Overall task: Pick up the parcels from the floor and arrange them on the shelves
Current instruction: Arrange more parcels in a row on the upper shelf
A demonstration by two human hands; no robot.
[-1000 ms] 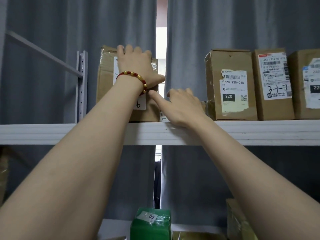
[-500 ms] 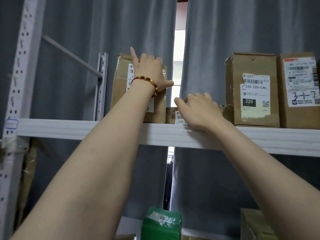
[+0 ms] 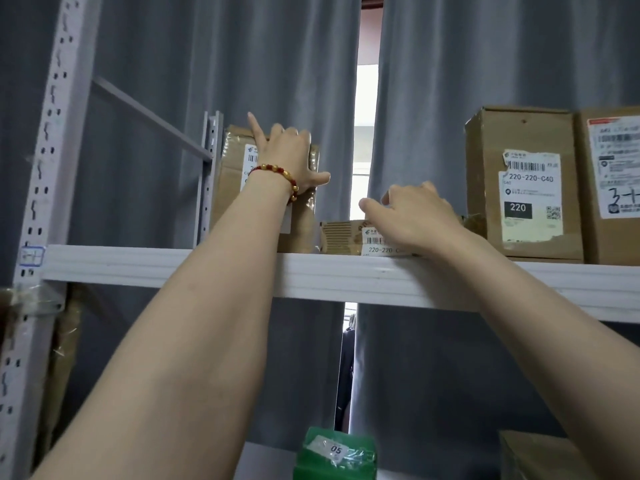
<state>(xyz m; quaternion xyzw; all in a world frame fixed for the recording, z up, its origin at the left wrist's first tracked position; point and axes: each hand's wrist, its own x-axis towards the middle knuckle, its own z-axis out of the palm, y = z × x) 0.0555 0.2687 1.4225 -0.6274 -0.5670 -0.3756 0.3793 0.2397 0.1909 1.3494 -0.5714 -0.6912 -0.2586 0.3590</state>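
My left hand [image 3: 289, 157] holds the tall box [image 3: 230, 195], which stands upright at the left end of the shelf [image 3: 173, 268]. Most fingers are hooked over its top edge, the index is lifted and the thumb is spread toward its right side. My right hand [image 3: 412, 216] lies on the flat box [image 3: 341, 237], which sits at the shelf's front edge between the tall box and the 220 box [image 3: 523, 181]. Its fingers are bent down over the top, but their tips are hidden, so I cannot tell whether they pinch it.

Both are taped cardboard, stiff enough to push on. I judge the flat box light and apt to slide, so I'd take it by its long sides. The tall one could tip, so I'd steady it high.
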